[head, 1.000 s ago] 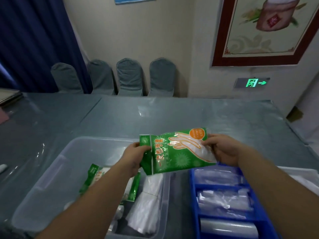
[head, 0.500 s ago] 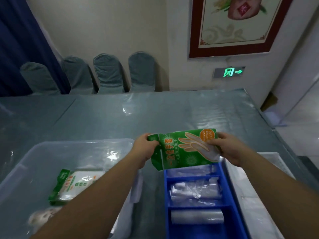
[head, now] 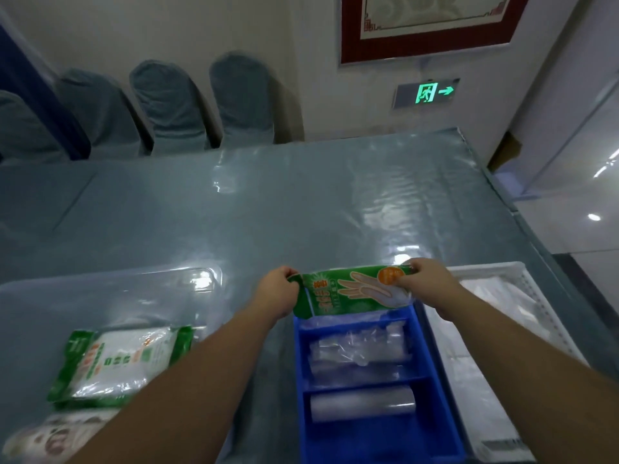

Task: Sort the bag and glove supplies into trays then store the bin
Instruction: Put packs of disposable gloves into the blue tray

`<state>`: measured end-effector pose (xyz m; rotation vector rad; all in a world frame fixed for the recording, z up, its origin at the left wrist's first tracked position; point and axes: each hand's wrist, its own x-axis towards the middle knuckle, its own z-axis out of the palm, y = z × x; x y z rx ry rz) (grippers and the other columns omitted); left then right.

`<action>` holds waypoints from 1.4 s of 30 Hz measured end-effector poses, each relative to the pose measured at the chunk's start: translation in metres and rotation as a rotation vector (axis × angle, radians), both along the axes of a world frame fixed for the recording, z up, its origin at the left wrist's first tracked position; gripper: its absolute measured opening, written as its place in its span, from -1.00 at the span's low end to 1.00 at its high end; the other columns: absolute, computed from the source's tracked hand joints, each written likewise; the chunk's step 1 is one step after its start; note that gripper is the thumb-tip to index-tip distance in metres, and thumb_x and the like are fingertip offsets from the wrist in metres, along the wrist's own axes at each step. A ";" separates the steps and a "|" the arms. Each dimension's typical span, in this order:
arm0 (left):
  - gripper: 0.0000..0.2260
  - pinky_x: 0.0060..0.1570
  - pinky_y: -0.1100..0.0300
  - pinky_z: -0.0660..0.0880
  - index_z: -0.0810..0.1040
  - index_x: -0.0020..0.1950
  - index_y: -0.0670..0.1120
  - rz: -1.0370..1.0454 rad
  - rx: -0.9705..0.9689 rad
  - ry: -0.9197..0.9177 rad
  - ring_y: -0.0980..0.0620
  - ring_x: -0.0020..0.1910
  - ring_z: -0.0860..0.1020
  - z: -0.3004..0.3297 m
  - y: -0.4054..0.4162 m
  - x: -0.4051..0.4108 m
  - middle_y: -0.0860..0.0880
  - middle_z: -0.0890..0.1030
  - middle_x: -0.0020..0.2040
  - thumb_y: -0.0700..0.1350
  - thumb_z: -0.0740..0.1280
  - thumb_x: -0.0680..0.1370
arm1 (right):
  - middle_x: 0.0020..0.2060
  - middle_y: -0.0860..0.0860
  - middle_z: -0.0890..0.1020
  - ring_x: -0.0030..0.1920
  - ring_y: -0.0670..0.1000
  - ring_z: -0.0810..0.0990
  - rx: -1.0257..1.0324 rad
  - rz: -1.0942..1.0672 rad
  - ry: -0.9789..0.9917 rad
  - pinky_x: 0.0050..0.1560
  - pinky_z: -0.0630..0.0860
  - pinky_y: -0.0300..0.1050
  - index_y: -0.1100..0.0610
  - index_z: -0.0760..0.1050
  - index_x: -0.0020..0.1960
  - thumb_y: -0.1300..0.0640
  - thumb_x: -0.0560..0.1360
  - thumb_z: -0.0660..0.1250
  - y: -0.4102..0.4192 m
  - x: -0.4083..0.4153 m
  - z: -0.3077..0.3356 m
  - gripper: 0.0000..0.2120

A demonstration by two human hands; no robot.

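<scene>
A green glove packet (head: 348, 293) with a printed hand and an orange circle is held by both hands over the far end of the blue tray (head: 432, 356). My left hand (head: 278, 291) pinches its left end, my right hand (head: 423, 283) its right end. The blue tray has compartments holding clear plastic bags (head: 358, 349) and a clear roll (head: 361, 403). The clear bin (head: 110, 283) at the left holds another green and white packet (head: 117, 363) and a pale packet (head: 50, 440) at its near end.
A white perforated tray (head: 522, 296) with pale contents stands right of the blue tray. The table (head: 268, 209) has a shiny plastic cover and its right edge drops to the floor. Covered chairs (head: 167, 105) line the far wall.
Both hands have carried the green glove packet rightward from above the bin to the far end of the blue tray and lowered it there. The view has tilted down and right.
</scene>
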<state>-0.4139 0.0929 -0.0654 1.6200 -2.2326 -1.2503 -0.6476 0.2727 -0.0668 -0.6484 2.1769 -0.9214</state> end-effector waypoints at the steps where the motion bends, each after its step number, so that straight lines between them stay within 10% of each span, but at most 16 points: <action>1: -0.79 -0.08 0.09 0.56 0.67 0.11 -0.16 0.001 0.007 -0.012 -0.13 -0.03 0.64 -0.006 -0.001 -0.001 -0.17 0.70 0.01 -0.26 0.26 0.60 | -0.29 0.18 0.68 -0.30 0.05 0.56 0.010 0.008 0.000 -0.25 0.47 -0.01 0.25 0.63 -0.16 0.11 0.41 0.53 -0.002 0.001 -0.006 -0.80; 6: -0.79 -0.13 0.12 0.54 0.67 0.08 -0.15 -0.022 0.023 -0.088 -0.11 -0.10 0.60 -0.030 -0.005 -0.001 -0.17 0.68 -0.03 -0.27 0.24 0.61 | -0.27 0.06 0.73 -0.20 0.10 0.71 0.099 0.042 -0.008 -0.08 0.67 0.13 0.15 0.66 -0.16 -0.11 0.34 0.54 -0.006 -0.002 -0.042 -0.68; 14: -0.73 0.02 0.03 0.59 0.66 0.10 -0.11 -0.199 0.016 -0.264 -0.16 0.03 0.63 -0.045 -0.005 0.000 -0.15 0.70 0.06 -0.29 0.21 0.53 | -0.15 0.08 0.72 -0.10 0.09 0.69 0.294 0.173 0.000 0.04 0.65 0.12 0.10 0.66 -0.07 0.08 0.47 0.40 -0.007 -0.004 -0.064 -0.88; 21: -0.69 0.00 0.10 0.52 0.54 0.30 -0.10 -0.204 -0.077 -0.333 -0.15 0.15 0.61 -0.039 -0.011 -0.008 -0.13 0.62 0.23 -0.16 0.31 0.55 | 0.25 0.09 0.59 0.21 0.14 0.58 0.129 0.037 0.156 0.19 0.52 0.00 0.11 0.47 0.38 0.05 0.49 0.45 -0.023 -0.003 -0.050 -0.51; 42: -0.62 0.22 -0.08 0.55 0.51 0.35 -0.02 -0.496 -0.426 -0.415 -0.16 0.25 0.55 0.040 0.019 0.010 -0.09 0.56 0.30 -0.04 0.28 0.54 | 0.35 0.12 0.54 0.32 0.14 0.52 0.158 0.354 0.368 0.32 0.46 -0.02 0.09 0.48 0.42 0.10 0.50 0.38 -0.043 0.048 0.031 -0.51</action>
